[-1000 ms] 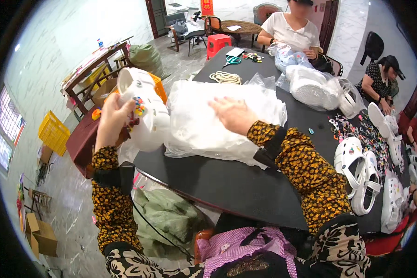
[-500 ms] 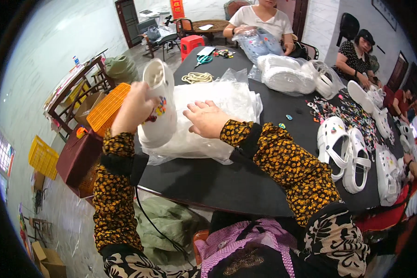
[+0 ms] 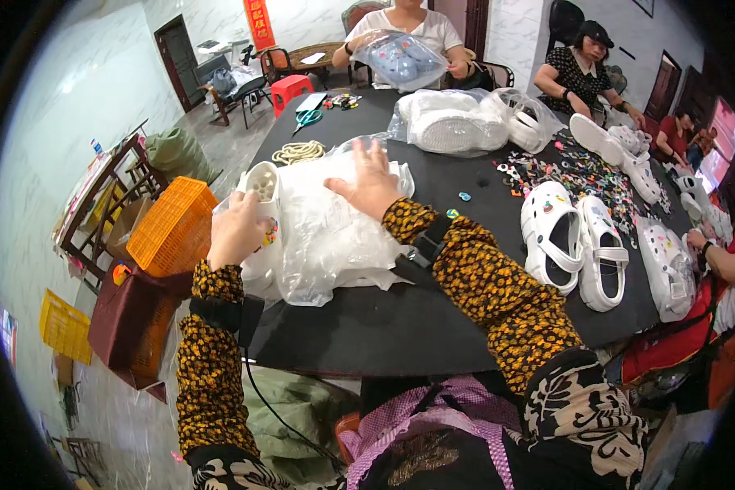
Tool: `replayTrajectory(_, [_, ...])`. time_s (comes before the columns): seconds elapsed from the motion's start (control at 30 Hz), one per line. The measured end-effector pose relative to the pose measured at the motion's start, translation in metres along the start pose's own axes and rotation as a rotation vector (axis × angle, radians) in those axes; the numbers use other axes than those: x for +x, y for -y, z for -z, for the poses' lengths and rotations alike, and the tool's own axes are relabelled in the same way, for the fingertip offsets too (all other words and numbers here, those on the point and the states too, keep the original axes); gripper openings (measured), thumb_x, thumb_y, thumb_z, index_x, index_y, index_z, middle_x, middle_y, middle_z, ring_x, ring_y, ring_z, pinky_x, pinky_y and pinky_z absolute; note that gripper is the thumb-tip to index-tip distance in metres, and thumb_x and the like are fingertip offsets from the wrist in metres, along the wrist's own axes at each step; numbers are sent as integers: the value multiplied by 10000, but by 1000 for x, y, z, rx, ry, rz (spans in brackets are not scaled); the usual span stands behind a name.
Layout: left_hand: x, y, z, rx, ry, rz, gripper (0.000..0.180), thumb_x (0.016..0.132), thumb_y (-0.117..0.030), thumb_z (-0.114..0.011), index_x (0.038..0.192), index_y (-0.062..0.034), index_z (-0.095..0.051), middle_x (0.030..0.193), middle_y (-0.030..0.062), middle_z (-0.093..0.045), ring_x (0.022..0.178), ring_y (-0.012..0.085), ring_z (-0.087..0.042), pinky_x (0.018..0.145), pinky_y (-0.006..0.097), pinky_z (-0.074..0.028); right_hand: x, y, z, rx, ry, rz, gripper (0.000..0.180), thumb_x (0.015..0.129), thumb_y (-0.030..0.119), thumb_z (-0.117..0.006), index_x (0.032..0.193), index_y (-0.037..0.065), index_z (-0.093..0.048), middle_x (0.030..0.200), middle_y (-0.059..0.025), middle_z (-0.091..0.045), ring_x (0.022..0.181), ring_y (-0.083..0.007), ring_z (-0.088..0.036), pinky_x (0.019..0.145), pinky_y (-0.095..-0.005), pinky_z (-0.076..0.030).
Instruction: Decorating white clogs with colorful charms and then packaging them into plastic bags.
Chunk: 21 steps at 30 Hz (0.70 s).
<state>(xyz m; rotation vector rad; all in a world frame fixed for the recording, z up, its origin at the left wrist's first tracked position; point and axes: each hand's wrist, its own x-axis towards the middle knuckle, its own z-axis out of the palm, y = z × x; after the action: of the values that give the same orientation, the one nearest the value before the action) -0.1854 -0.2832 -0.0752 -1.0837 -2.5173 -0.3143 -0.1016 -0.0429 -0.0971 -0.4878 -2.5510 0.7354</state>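
My left hand is closed on a white clog with small colourful charms on it. The clog lies at the left side of a stack of clear plastic bags, and my fingers cover part of it. Whether it is beside the bags or partly inside one, I cannot tell. Over the upper part of the stack my right hand is spread, fingers apart, holding nothing.
Beyond the bags lie a coil of cord and teal-handled scissors. To the right are a pair of white clogs, scattered charms and bagged white shoes. Across the table a person holds a bagged pair. An orange basket stands left.
My left hand has lowered the clog from upright to the left side of the bags. My right hand's fingers have spread upward over the stack. The view has shifted, and the person opposite has raised their bag.
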Motion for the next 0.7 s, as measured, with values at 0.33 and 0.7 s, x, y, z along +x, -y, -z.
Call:
replayTrajectory(0.33, [-5,-3,-3,17,-24,-16,372,745,-225,-696,1044,-70,-537,1049,177,-580,849,382,-623,745,487,-469,-26,46,15,-108,60,274,995,752,478,-705,1482,66,-168,1520,-305,-31,1405,-485,-75,1024,-684,-221])
replayTrajectory(0.7, [-4,20,-1,-294,81,53,342,759,-108,-646,1075,-34,-538,1038,165,-552,987,362,-553,817,412,-447,-4,-56,-3,45,274,-423,1205,663,490,-760,1458,-54,-36,1465,-303,-236,1344,-418,-293,1084,-491,-292])
